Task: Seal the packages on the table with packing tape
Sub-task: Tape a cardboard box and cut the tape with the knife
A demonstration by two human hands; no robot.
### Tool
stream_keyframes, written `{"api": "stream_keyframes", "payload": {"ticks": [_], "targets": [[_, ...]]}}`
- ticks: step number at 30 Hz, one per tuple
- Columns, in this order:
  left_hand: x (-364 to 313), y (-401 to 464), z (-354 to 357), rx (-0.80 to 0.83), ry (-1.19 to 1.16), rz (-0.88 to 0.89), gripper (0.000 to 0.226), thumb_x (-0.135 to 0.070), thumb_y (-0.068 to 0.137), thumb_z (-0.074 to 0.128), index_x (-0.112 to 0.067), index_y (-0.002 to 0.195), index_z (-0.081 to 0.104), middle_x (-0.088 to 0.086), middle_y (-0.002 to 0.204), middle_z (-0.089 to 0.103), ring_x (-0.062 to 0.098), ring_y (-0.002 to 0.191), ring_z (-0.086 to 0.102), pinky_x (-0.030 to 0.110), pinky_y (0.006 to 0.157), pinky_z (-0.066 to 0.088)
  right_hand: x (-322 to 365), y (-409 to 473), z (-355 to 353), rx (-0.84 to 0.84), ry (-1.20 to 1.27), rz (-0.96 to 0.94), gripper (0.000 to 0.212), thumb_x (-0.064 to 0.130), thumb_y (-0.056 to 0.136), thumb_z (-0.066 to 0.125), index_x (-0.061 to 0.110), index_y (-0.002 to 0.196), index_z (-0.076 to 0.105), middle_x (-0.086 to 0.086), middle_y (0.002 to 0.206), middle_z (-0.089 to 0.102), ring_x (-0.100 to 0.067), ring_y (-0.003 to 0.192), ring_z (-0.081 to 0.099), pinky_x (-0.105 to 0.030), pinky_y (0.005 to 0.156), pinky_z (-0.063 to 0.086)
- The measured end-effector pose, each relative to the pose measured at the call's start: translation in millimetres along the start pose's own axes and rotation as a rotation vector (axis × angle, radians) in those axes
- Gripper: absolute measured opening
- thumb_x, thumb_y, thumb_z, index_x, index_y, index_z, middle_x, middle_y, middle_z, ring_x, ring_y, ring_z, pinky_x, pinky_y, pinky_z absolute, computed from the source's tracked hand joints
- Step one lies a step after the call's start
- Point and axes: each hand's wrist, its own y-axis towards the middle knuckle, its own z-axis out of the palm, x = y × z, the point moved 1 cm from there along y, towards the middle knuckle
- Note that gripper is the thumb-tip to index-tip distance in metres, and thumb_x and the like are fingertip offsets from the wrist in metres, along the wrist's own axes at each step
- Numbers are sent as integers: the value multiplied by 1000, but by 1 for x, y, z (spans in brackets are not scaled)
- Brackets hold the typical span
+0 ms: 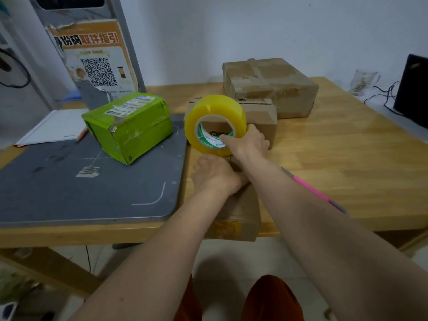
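Tape: I see a big yellow roll of packing tape (pixel 215 125) standing on edge above the near brown cardboard package (pixel 240 205), its white-and-green core facing me.
Right hand: my right hand (pixel 249 143) grips the roll, thumb hooked into the core and fingers wrapped over the outer rim on the right.
Left hand: my left hand (pixel 214 173) lies palm down on top of the near package, just below the roll, fingers spread fairly flat and pressing; I cannot tell whether a tape end sits under them.
Near package: it lies at the front edge of the light wooden worktop (pixel 347 158), its near end overhanging the edge, with a yellowish strip on its front face.
Other packages: a small brown carton (pixel 264 121) sits right behind the roll, touching a larger taped brown box (pixel 271 86) farther back.
Green box: a lime-green box with white labels (pixel 128 126) rests on a dark grey mat (pixel 69 188) to the left.
Pen: a pink and grey pen-like tool (pixel 312 189) lies on the worktop, partly behind my right forearm.
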Motion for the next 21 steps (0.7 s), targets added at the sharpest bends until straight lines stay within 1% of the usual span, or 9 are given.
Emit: {"api": "stream_keyframes", "payload": {"ticks": [5,7,9,11,12,14,15,19,21], "targets": [[-5,-6,0,24,50,27,123,-80,61,64,-1,148,27,16,144,39,30,133,40,41,106,42,3,6,-6,37,20,-58,46,50,87,61,16,115,51,-6,120,61,-32,116,53,-38,92,38],[-4,-7,0,35,58,31,132,-84,60,60,4,150,18,19,147,34,30,134,39,38,105,42,3,8,-12,43,67,-96,37,46,88,62,18,108,49,-2,106,61,-30,110,56,-34,82,39],[-3,-7,-1,60,55,13,139,-85,61,60,5,152,7,19,155,24,31,141,32,40,108,40,0,12,-20,50,209,-90,27,34,87,65,22,102,47,4,91,56,-30,104,58,-34,80,45],[-4,-6,-2,70,61,13,136,-82,64,62,2,153,2,16,160,16,30,145,25,41,110,38,-4,16,-30,73,386,-27,27,28,86,67,23,105,49,0,96,57,-29,103,59,-45,82,55],[-4,-5,-2,74,67,18,135,-81,64,61,1,154,1,16,161,13,30,146,23,40,110,37,-7,16,-34,85,470,29,29,27,86,67,21,110,50,-2,103,57,-29,103,59,-47,77,57],[-5,-4,-2,80,73,16,135,-80,63,61,-1,154,-1,15,162,10,29,146,23,40,106,38,-15,17,-41,116,625,131,37,24,88,68,19,121,52,-5,113,58,-30,103,58,-40,59,57],[-5,-4,-2,84,69,6,137,-81,62,61,-2,154,-4,15,162,8,29,146,24,39,105,39,-20,18,-43,130,680,163,41,23,88,68,18,125,52,-6,117,59,-31,104,59,-37,55,55],[-4,-2,-1,86,39,-9,140,-80,57,64,-21,154,-18,13,164,-5,33,144,29,43,103,41,-30,21,-48,112,713,184,41,25,86,70,15,124,57,-10,120,61,-34,104,62,-36,49,57],[-4,0,-1,99,38,2,136,-80,57,64,-28,153,-18,11,163,1,35,142,32,44,102,41,-32,22,-50,91,709,187,39,26,86,70,15,121,58,-10,117,62,-35,101,63,-37,48,57]]}}
